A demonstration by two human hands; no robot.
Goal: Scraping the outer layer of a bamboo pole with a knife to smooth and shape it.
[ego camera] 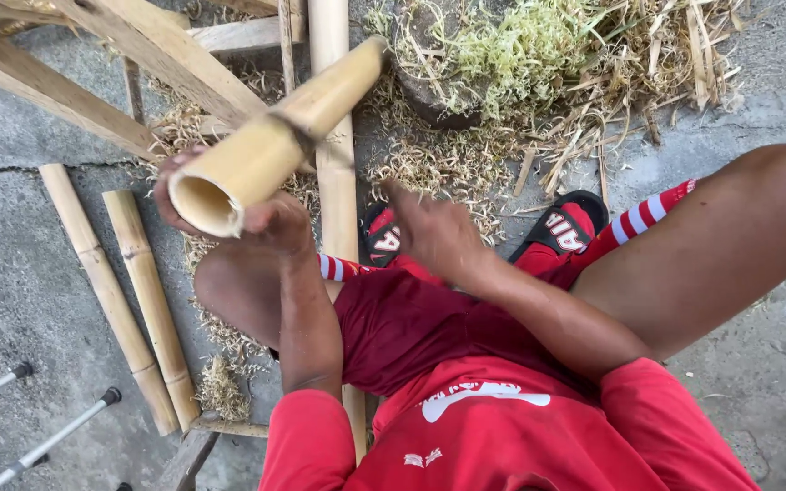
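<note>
The left hand (261, 223) is closed round the near end of a bamboo tube (275, 141), fingers wrapped under and behind its open mouth; the tube is held raised, hollow end toward the camera, its far end slanting up and to the right over a long bamboo pole (337, 182) that runs along the ground between the legs. The right hand (429, 232) is just right of the tube and apart from it, holding nothing that can be seen; its fingers are loosely curled with one extended toward the tube, though how far it is open cannot be judged exactly. Both hands are above the knees; the person wears red shorts (411, 332) and red sandals (564, 227). To the left, two short bamboo pieces (129, 300) lie side by side on the concrete floor (20, 300); shavings (448, 164) are strewn around the pole and heaped at the top; a timber frame (102, 73) crosses the upper left; two metal rods (52, 441) lie at the lower left.
</note>
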